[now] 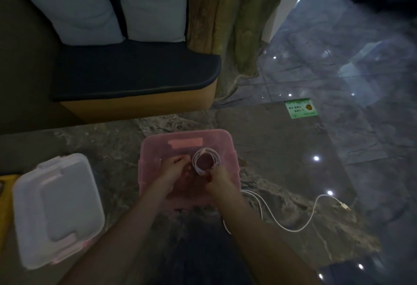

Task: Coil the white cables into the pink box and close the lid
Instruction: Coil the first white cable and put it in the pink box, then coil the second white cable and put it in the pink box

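**Pink box open, one white cable coiled above it**

Marbled stone is the worktop (282,149) under your hands, and near its front edge, right of your forearms, a loose white cable (291,228) snakes across it, its plug end lying toward the right edge. Toward the front left corner the white lid (56,208) lies flat with pink latches on its sides, well apart from the box it belongs to; a yellow object just shows at the left edge beside it.

Your right hand (220,179) has its grip pinching the near side of a coiled white cable (206,160), fingers curled round the loops. Your left hand (174,167) is just beside the coil on its left, fingers curled in toward it; whether that grip actually touches the cable you cannot tell from here. The coil stands over the open mouth of the pink box (155,149), which sits in the middle of the worktop with a pink label on its far inner wall.

Beyond the far edge stands a seat with a dark cushion (135,72) and two pale pillows (108,7) against its back. To the right of it, a green floor sticker (300,108) lies on the glossy grey floor.
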